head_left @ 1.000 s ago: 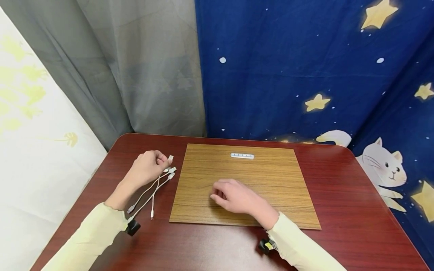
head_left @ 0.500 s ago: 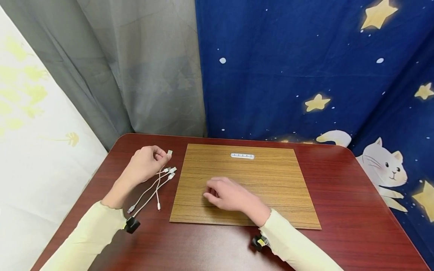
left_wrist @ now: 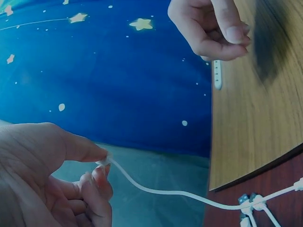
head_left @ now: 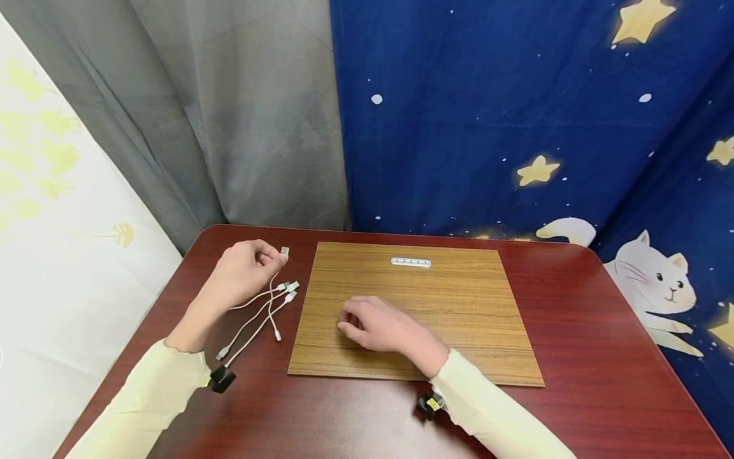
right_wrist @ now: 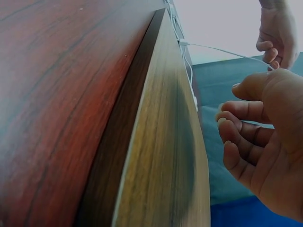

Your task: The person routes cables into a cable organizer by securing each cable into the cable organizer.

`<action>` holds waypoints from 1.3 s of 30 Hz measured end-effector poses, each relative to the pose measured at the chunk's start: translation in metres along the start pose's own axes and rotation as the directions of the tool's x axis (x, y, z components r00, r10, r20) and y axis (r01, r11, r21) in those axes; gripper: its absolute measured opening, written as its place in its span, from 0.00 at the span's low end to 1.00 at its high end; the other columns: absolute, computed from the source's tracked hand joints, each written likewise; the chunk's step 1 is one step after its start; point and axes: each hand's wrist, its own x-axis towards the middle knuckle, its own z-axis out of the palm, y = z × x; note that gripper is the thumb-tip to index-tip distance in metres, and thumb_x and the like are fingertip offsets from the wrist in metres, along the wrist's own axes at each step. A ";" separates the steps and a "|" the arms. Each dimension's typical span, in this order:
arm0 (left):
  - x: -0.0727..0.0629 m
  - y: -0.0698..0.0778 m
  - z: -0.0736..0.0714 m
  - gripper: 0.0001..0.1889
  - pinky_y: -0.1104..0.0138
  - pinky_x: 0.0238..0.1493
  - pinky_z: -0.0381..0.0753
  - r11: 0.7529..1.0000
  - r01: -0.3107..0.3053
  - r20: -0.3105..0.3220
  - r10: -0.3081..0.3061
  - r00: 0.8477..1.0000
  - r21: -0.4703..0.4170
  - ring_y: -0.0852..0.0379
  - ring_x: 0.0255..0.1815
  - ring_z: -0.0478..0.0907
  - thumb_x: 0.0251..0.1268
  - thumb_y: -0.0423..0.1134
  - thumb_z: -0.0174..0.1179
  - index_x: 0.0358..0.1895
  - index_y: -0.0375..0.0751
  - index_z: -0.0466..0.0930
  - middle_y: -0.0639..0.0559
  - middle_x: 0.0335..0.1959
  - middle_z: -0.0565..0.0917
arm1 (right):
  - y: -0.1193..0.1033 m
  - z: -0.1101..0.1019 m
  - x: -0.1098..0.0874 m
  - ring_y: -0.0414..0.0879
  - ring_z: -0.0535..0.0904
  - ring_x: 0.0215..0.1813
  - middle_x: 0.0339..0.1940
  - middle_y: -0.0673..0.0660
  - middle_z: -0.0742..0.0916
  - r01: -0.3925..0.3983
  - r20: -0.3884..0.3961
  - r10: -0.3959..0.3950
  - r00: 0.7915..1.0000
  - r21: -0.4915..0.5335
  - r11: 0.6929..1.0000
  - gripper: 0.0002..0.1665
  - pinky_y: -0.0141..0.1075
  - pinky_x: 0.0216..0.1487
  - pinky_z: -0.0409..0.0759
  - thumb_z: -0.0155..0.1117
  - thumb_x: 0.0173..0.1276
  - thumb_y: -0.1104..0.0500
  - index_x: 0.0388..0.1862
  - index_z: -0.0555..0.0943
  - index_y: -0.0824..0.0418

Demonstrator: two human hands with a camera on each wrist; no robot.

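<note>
At the left of the table, my left hand (head_left: 243, 271) pinches the plug end of a white USB cable (left_wrist: 173, 192) between thumb and fingertips. The plug (head_left: 285, 251) pokes up past the fingers, and the cord hangs down across several other white cables (head_left: 222, 352) lying on the table. My right hand (head_left: 375, 324) hovers above the left part of a wood-grain board (head_left: 459, 319). Its fingers are loosely curled with a gap to the thumb, and it holds nothing. Near the board's far edge lies a small white slotted strip (head_left: 410, 262).
The dark red table (head_left: 596, 344) surrounds the board. A grey curtain (head_left: 269, 127) and a blue starry curtain (head_left: 447, 127) hang behind it, and a white cloth (head_left: 69, 268) hangs at the left.
My left hand has lifted and moved slightly away from me with the cable, whose lower end has swung right. My right hand has shifted left over the board.
</note>
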 end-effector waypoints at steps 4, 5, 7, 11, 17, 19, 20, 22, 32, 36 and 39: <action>-0.002 0.003 -0.005 0.16 0.60 0.31 0.72 1.000 -0.003 -0.008 0.003 1.000 -0.026 0.53 0.26 0.74 0.72 0.51 0.62 0.37 0.39 0.81 0.52 0.25 0.80 | -0.002 0.001 0.005 0.37 0.73 0.30 0.28 0.43 0.77 0.006 -0.012 -0.006 1.000 0.010 1.000 0.08 0.29 0.33 0.72 0.63 0.76 0.55 0.33 0.77 0.50; -0.002 0.004 -0.006 0.17 0.60 0.30 0.72 0.999 -0.003 -0.012 0.003 1.000 -0.032 0.53 0.26 0.74 0.72 0.51 0.62 0.38 0.39 0.82 0.51 0.25 0.80 | -0.003 0.001 0.007 0.37 0.73 0.31 0.28 0.43 0.77 0.007 -0.015 -0.007 1.000 0.014 1.000 0.08 0.30 0.34 0.72 0.63 0.75 0.55 0.33 0.77 0.51; -0.002 0.007 -0.008 0.17 0.61 0.29 0.72 0.999 -0.002 -0.014 0.001 1.000 -0.043 0.53 0.26 0.74 0.72 0.51 0.62 0.38 0.38 0.81 0.51 0.26 0.80 | -0.005 0.001 0.010 0.37 0.74 0.31 0.28 0.43 0.77 0.003 -0.015 -0.003 1.000 0.020 1.000 0.08 0.30 0.34 0.72 0.63 0.75 0.56 0.33 0.77 0.51; -0.002 0.010 -0.010 0.18 0.61 0.29 0.73 0.999 0.000 -0.018 -0.001 1.000 -0.052 0.52 0.27 0.75 0.72 0.52 0.61 0.38 0.38 0.81 0.50 0.26 0.80 | -0.007 0.003 0.015 0.37 0.74 0.32 0.29 0.44 0.77 -0.016 -0.004 0.016 1.000 0.043 0.999 0.07 0.29 0.35 0.72 0.63 0.75 0.56 0.34 0.77 0.52; -0.003 0.014 -0.012 0.17 0.62 0.27 0.72 0.998 -0.003 -0.039 0.001 0.999 -0.059 0.52 0.27 0.74 0.72 0.51 0.61 0.37 0.38 0.82 0.49 0.25 0.80 | -0.010 0.010 0.025 0.37 0.75 0.33 0.30 0.44 0.78 -0.030 0.000 0.030 1.000 0.089 0.996 0.05 0.29 0.36 0.73 0.65 0.75 0.56 0.36 0.79 0.52; -0.004 0.015 -0.013 0.17 0.62 0.27 0.71 0.998 -0.003 -0.043 0.000 0.999 -0.063 0.51 0.27 0.74 0.72 0.52 0.61 0.38 0.38 0.82 0.49 0.26 0.80 | -0.012 0.012 0.029 0.37 0.75 0.33 0.30 0.44 0.78 -0.028 -0.003 0.029 1.000 0.089 0.996 0.05 0.28 0.36 0.72 0.65 0.74 0.57 0.36 0.80 0.53; -0.004 0.015 -0.013 0.18 0.62 0.27 0.71 0.998 -0.005 -0.044 0.002 0.999 -0.064 0.51 0.27 0.74 0.73 0.52 0.61 0.38 0.38 0.82 0.49 0.26 0.80 | -0.013 0.013 0.030 0.37 0.74 0.33 0.30 0.44 0.78 -0.026 -0.005 0.026 1.000 0.088 0.996 0.04 0.28 0.37 0.72 0.65 0.74 0.57 0.37 0.80 0.54; -0.003 0.016 -0.014 0.18 0.62 0.28 0.72 0.998 -0.008 -0.049 0.005 0.999 -0.062 0.52 0.27 0.75 0.73 0.53 0.61 0.37 0.38 0.82 0.50 0.26 0.80 | -0.016 0.016 0.034 0.37 0.74 0.34 0.31 0.44 0.78 -0.019 -0.007 0.019 1.000 0.080 0.997 0.03 0.28 0.38 0.72 0.66 0.74 0.58 0.38 0.82 0.55; -0.002 0.018 -0.014 0.18 0.63 0.28 0.72 0.996 -0.012 -0.057 0.007 0.998 -0.087 0.52 0.28 0.75 0.72 0.52 0.61 0.38 0.38 0.83 0.49 0.26 0.81 | -0.030 0.033 0.058 0.37 0.75 0.39 0.36 0.46 0.81 -0.021 -0.016 0.022 1.000 0.067 0.998 0.13 0.29 0.46 0.73 0.63 0.77 0.58 0.54 0.85 0.62; -0.002 0.018 -0.014 0.18 0.63 0.28 0.72 0.995 -0.010 -0.054 0.005 0.999 -0.095 0.52 0.28 0.75 0.72 0.53 0.61 0.38 0.39 0.83 0.49 0.27 0.81 | -0.035 0.037 0.067 0.36 0.76 0.40 0.39 0.46 0.84 -0.056 -0.025 0.059 0.998 0.091 0.994 0.13 0.29 0.48 0.73 0.63 0.77 0.58 0.55 0.86 0.60; -0.003 0.019 -0.013 0.18 0.63 0.28 0.72 0.995 -0.008 -0.045 0.004 0.999 -0.100 0.52 0.28 0.75 0.72 0.52 0.61 0.38 0.39 0.83 0.49 0.27 0.81 | -0.038 0.038 0.073 0.35 0.76 0.40 0.38 0.45 0.84 -0.062 -0.006 0.064 0.998 0.125 0.990 0.12 0.27 0.47 0.73 0.63 0.77 0.58 0.54 0.86 0.60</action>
